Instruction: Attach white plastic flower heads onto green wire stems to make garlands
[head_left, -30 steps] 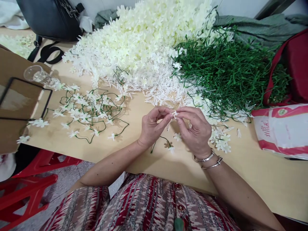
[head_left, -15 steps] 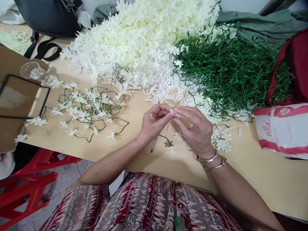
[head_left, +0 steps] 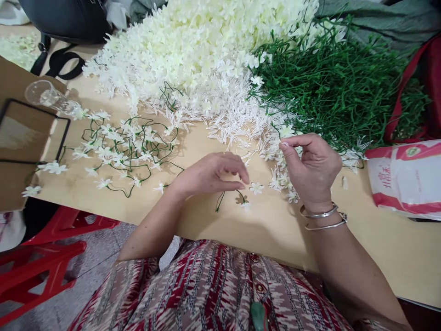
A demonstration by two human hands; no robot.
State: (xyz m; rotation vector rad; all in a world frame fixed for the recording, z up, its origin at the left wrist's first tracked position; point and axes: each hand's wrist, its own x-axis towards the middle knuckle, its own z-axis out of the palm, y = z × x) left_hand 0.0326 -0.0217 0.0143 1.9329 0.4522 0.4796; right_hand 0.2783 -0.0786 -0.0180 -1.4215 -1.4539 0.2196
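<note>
My right hand (head_left: 312, 168) is closed in a pinch beside the white flower heads and green stems, with a small white piece (head_left: 284, 144) at its fingertips. Its exact kind is too small to tell. My left hand (head_left: 218, 174) hovers over the table, its fingers curled and apart from the thumb, holding nothing visible. Just right of its fingertips lies a loose white artificial flower head (head_left: 256, 188). A green stem with a white flower (head_left: 245, 205) rests on the table below that hand, partly hidden by it.
White artificial flower heads (head_left: 206, 46) form a big heap at the back, with white thin pieces (head_left: 234, 115) along its front. Green plastic stems (head_left: 330, 92) are piled right. Assembled flowers (head_left: 120, 151) lie left, near a clear cup (head_left: 51, 97) and cardboard box (head_left: 27, 133). A red-white packet (head_left: 406, 179) sits right.
My hands have come apart. The right one moved right and up to the edge of the green pile, still pinching. The left shifted slightly left and its fingers opened.
</note>
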